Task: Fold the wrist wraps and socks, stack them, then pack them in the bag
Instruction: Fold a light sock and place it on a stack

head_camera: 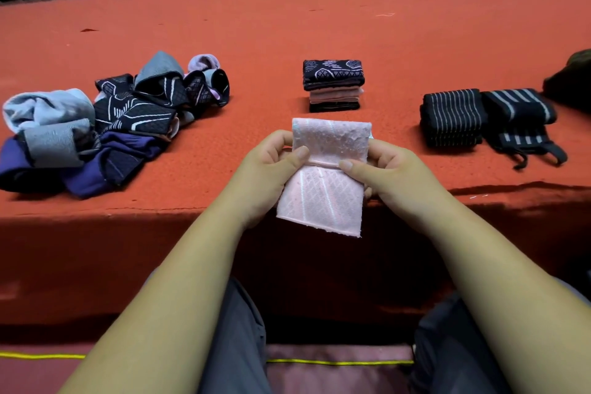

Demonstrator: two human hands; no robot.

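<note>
1. The pink sock (321, 198) has a raised criss-cross weave and is creased across its middle. The top half stands up and the bottom half hangs down.
2. My left hand (271, 163) and right hand (390, 169) both pinch it at the crease, thumbs on the front.
3. I'm holding it right over the near edge of the red table (287, 25).
4. A strip of cloth lies open between it and the folded stack (332, 86) behind. The loose sock pile (105, 125) is well to the left, the striped wrist wraps (451, 118) to the right, and a dark bag (572, 77) is at the far right edge.
</note>
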